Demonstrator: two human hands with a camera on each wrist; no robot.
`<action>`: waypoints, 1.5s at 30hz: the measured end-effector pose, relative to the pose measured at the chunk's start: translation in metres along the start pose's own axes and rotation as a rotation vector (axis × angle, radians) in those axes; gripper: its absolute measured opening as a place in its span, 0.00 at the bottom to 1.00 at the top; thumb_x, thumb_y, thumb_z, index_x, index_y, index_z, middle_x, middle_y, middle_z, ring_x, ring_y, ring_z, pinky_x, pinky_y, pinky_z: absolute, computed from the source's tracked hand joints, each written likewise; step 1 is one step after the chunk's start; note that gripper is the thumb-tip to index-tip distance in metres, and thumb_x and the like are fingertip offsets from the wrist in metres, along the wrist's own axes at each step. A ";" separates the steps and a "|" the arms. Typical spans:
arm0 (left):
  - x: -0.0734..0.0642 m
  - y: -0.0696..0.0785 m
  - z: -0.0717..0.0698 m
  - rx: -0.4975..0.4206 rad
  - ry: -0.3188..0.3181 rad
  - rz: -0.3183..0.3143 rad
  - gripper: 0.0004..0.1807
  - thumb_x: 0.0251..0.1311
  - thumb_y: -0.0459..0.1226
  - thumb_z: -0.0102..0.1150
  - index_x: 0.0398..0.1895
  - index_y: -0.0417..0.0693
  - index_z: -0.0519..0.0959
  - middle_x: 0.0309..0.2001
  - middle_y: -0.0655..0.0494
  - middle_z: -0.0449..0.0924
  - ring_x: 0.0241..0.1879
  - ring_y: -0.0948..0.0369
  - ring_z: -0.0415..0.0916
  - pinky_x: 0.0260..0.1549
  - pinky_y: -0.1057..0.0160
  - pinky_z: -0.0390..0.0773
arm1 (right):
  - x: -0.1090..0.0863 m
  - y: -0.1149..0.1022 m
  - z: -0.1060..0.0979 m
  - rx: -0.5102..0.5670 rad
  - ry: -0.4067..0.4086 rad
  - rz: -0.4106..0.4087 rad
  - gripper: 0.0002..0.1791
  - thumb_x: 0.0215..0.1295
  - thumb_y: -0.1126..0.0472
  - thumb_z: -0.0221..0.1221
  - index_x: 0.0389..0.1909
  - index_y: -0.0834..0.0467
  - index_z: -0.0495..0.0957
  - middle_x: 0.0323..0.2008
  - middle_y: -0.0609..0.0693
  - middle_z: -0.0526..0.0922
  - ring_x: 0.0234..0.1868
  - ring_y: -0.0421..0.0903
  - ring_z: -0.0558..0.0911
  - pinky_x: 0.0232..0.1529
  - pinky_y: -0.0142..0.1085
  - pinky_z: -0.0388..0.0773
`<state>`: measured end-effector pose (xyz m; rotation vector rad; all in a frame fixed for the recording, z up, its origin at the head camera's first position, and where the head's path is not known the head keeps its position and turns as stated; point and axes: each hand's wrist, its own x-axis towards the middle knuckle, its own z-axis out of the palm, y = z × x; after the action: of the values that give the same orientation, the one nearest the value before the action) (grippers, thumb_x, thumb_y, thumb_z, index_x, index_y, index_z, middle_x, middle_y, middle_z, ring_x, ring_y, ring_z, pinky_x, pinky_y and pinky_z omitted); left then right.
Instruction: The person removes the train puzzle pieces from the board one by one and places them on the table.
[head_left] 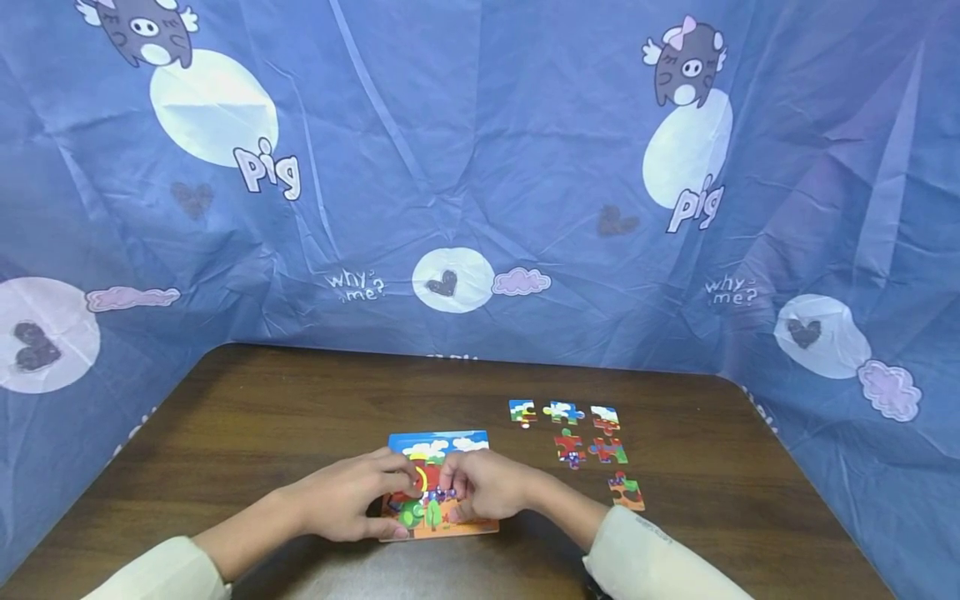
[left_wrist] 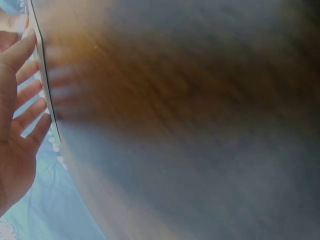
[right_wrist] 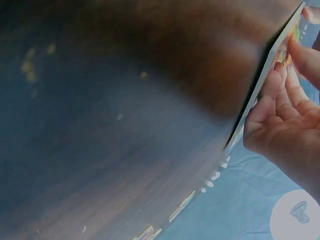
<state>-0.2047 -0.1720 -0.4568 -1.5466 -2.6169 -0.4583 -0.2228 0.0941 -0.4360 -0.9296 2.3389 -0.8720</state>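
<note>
Puzzle point(head_left: 432, 515) located on the table point(head_left: 300, 400), between and partly beneath two hands.
The left side of the puzzle is covered by the left hand point(head_left: 348, 497), whose fingers are extended and spread, with the thumb set near the lower edge; no grip is seen. The right part is covered by the right hand point(head_left: 491, 485), whose fingers are bent and directed down onto the printed face; whether a piece is pinched there cannot be told. The middle of the puzzle is left visible between the hands. Six loose pieces point(head_left: 568, 442) are noted on the table, beyond and to the right of the right hand, well apart from the left. The table is backed by a blue curtain point(head_left: 450, 200).
</note>
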 end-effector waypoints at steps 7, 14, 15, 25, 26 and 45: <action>0.001 0.002 -0.002 -0.013 -0.019 -0.018 0.22 0.66 0.60 0.61 0.52 0.58 0.83 0.56 0.65 0.77 0.56 0.65 0.71 0.54 0.59 0.78 | -0.002 0.000 -0.003 0.086 0.026 -0.012 0.11 0.62 0.75 0.65 0.38 0.57 0.78 0.28 0.47 0.77 0.27 0.37 0.74 0.28 0.27 0.72; 0.001 0.004 -0.003 -0.020 -0.027 -0.027 0.21 0.66 0.60 0.61 0.51 0.58 0.83 0.56 0.64 0.76 0.55 0.65 0.71 0.53 0.59 0.78 | -0.007 0.000 -0.011 0.131 0.042 -0.015 0.12 0.64 0.79 0.60 0.39 0.58 0.78 0.30 0.50 0.78 0.31 0.40 0.77 0.32 0.29 0.76; 0.001 0.004 -0.003 -0.018 -0.025 -0.026 0.21 0.66 0.60 0.61 0.51 0.58 0.83 0.55 0.64 0.76 0.55 0.65 0.71 0.53 0.59 0.78 | -0.008 0.000 -0.012 0.131 0.043 -0.021 0.13 0.63 0.80 0.58 0.39 0.59 0.78 0.30 0.50 0.78 0.32 0.40 0.77 0.33 0.29 0.76; 0.001 0.003 -0.003 -0.017 -0.038 -0.037 0.24 0.67 0.61 0.60 0.54 0.57 0.83 0.56 0.64 0.76 0.56 0.65 0.71 0.54 0.58 0.78 | -0.022 0.013 -0.027 0.160 0.092 -0.024 0.13 0.66 0.80 0.55 0.41 0.60 0.79 0.32 0.51 0.78 0.34 0.42 0.78 0.36 0.34 0.78; 0.001 0.003 -0.004 -0.017 -0.041 -0.041 0.24 0.67 0.61 0.59 0.55 0.57 0.83 0.56 0.64 0.76 0.56 0.65 0.71 0.54 0.58 0.78 | -0.024 0.014 -0.028 0.167 0.094 -0.016 0.12 0.66 0.79 0.55 0.42 0.60 0.79 0.33 0.51 0.78 0.34 0.43 0.78 0.36 0.34 0.79; 0.001 0.004 -0.003 -0.001 -0.021 -0.029 0.24 0.67 0.60 0.61 0.55 0.56 0.83 0.56 0.64 0.76 0.56 0.65 0.71 0.54 0.58 0.78 | -0.065 0.045 -0.052 0.194 0.119 0.035 0.14 0.65 0.80 0.53 0.44 0.61 0.78 0.35 0.52 0.78 0.35 0.45 0.78 0.36 0.35 0.79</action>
<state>-0.2022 -0.1709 -0.4526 -1.5247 -2.6582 -0.4482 -0.2310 0.1869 -0.4196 -0.7738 2.3105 -1.1440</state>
